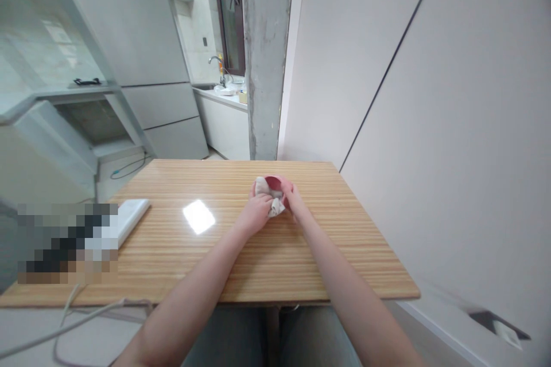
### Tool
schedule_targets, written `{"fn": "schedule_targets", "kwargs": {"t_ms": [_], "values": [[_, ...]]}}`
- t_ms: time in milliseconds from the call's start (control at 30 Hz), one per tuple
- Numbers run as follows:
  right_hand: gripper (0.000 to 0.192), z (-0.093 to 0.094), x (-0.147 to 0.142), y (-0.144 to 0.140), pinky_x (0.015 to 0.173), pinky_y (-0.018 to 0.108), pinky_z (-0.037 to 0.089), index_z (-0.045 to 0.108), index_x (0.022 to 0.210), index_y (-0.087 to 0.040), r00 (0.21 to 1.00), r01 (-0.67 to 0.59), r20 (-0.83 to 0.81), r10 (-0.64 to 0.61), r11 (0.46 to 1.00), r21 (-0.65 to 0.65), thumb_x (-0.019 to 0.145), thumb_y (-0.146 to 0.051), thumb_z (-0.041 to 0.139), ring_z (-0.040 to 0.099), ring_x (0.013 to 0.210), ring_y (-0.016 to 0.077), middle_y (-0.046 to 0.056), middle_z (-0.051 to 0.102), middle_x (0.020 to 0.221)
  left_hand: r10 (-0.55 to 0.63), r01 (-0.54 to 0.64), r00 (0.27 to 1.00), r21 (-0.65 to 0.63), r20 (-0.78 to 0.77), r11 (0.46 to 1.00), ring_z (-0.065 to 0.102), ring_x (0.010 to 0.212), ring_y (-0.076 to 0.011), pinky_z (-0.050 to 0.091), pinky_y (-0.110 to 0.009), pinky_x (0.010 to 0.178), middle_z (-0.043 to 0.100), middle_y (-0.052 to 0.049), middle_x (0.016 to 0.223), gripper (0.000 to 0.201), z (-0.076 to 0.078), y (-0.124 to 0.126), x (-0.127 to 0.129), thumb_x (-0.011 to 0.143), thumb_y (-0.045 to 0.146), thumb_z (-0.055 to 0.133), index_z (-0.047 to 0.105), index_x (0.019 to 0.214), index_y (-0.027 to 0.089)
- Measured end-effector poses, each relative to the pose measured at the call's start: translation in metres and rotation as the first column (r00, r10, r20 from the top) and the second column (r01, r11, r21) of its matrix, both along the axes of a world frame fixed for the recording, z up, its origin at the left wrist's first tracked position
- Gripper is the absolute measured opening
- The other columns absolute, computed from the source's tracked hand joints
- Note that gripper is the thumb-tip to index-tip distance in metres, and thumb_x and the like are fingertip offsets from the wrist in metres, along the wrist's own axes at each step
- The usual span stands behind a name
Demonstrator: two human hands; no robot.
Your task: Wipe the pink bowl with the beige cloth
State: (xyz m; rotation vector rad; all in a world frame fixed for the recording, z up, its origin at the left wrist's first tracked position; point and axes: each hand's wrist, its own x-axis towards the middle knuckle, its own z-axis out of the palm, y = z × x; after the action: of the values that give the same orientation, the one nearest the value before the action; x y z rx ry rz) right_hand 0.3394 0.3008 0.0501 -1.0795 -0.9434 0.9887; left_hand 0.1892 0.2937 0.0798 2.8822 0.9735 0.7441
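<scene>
A pink bowl-like container [274,180] is between my two hands above the middle of the wooden table [172,264]. Its inside faces partly toward me, and most of its outer side is hidden. My left hand [258,211] is closed on a pale cloth [276,207], which is bunched inside the container and hangs over its near rim. Around the container's right side wrap the fingers of my right hand [291,195]. Whether the container's base touches the table cannot be seen.
At the table's left lies a white flat object [133,213], partly covered by a blurred patch. A cable [71,327] runs past the near left edge. Pale panels [422,126] stand close on the right. Behind are a fridge [129,28] and a sink tap [217,63].
</scene>
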Motion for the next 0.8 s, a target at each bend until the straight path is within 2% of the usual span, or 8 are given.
{"fn": "schedule_targets", "kwargs": {"t_ms": [133,267,367,467,567,667,733,800], "values": [[0.046,0.011,0.015,-0.003,0.09,0.038,0.047,0.063,0.097,-0.017,1.0,0.009,0.009,-0.009,0.999,-0.041,0.066,-0.051,0.069,0.062,0.095,0.0222,0.008,0.069,0.098,-0.096,0.098,0.993,0.028,-0.067,0.995,0.06,0.09,-0.0192,0.017,-0.049,0.114,0.067,-0.004,0.083,0.01,0.001,0.002,0.0,0.081,0.015,0.053,0.062,0.082,0.019],[0.051,0.015,0.006,-0.013,0.091,0.038,0.046,0.061,0.106,-0.017,0.994,0.111,0.004,-0.111,0.994,0.014,0.069,-0.052,0.066,0.06,0.101,0.0229,0.009,0.067,0.107,0.001,-0.001,1.0,-0.002,0.003,1.0,0.059,0.092,-0.0218,0.04,-0.043,0.1,0.066,-0.007,0.087,0.009,0.004,-0.001,0.004,0.081,0.025,0.056,0.062,0.081,0.017],[0.057,0.015,-0.007,-0.02,0.098,0.038,0.042,0.055,0.117,-0.018,0.975,0.216,0.037,-0.218,0.976,0.04,0.072,-0.052,0.064,0.055,0.112,0.0234,0.01,0.061,0.12,0.061,-0.058,0.995,-0.042,0.083,0.997,0.059,0.091,-0.023,0.046,-0.042,0.091,0.065,-0.009,0.087,0.016,0.002,-0.006,0.013,0.085,0.03,0.052,0.061,0.082,0.016],[0.06,0.016,-0.013,-0.024,0.103,0.037,0.038,0.046,0.126,-0.02,0.962,0.258,0.064,-0.265,0.96,0.105,0.076,-0.05,0.059,0.051,0.119,0.0219,0.01,0.055,0.129,0.08,-0.068,0.979,-0.073,0.186,0.995,0.057,0.098,-0.0249,0.046,-0.045,0.091,0.064,-0.011,0.098,0.019,-0.006,-0.005,0.022,0.08,0.019,0.054,0.059,0.097,0.014],[0.062,0.016,-0.008,-0.019,0.104,0.037,0.037,0.046,0.127,-0.021,0.961,0.237,0.108,-0.253,0.961,0.141,0.073,-0.049,0.063,0.05,0.121,0.0224,0.009,0.054,0.13,0.023,-0.005,0.976,-0.084,0.216,0.996,0.057,0.099,-0.023,0.047,-0.041,0.089,0.064,-0.011,0.101,0.026,-0.011,0.002,0.019,0.076,0.009,0.05,0.059,0.101,0.014],[0.058,0.016,0.004,-0.01,0.094,0.036,0.046,0.055,0.116,-0.021,0.975,0.187,0.112,-0.191,0.981,0.045,0.067,-0.049,0.067,0.058,0.108,0.0231,0.006,0.065,0.111,-0.085,0.092,0.992,-0.063,0.098,0.994,0.058,0.096,-0.0211,0.046,-0.039,0.089,0.064,-0.008,0.095,0.02,-0.009,0.006,0.006,0.081,0.009,0.046,0.061,0.092,0.016],[0.049,0.016,0.012,-0.008,0.071,0.034,0.052,0.061,0.104,-0.019,0.99,0.124,0.069,-0.12,0.99,-0.071,0.069,-0.054,0.064,0.064,0.078,0.0218,0.003,0.068,0.077,-0.143,0.143,0.99,-0.052,0.012,0.988,0.058,0.094,-0.0206,0.045,-0.04,0.09,0.064,-0.006,0.091,0.014,-0.003,0.005,-0.001,0.082,0.012,0.048,0.061,0.085,0.018],[0.047,0.016,0.016,-0.009,0.049,0.031,0.046,0.064,0.096,-0.018,0.997,0.078,0.026,-0.075,0.988,-0.133,0.071,-0.057,0.059,0.055,0.048,0.0176,-0.002,0.056,0.05,-0.149,0.149,0.989,-0.045,-0.012,0.988,0.057,0.093,-0.0202,0.044,-0.039,0.091,0.063,-0.005,0.088,0.009,0.002,0.001,-0.002,0.08,0.014,0.051,0.059,0.081,0.018]]}}
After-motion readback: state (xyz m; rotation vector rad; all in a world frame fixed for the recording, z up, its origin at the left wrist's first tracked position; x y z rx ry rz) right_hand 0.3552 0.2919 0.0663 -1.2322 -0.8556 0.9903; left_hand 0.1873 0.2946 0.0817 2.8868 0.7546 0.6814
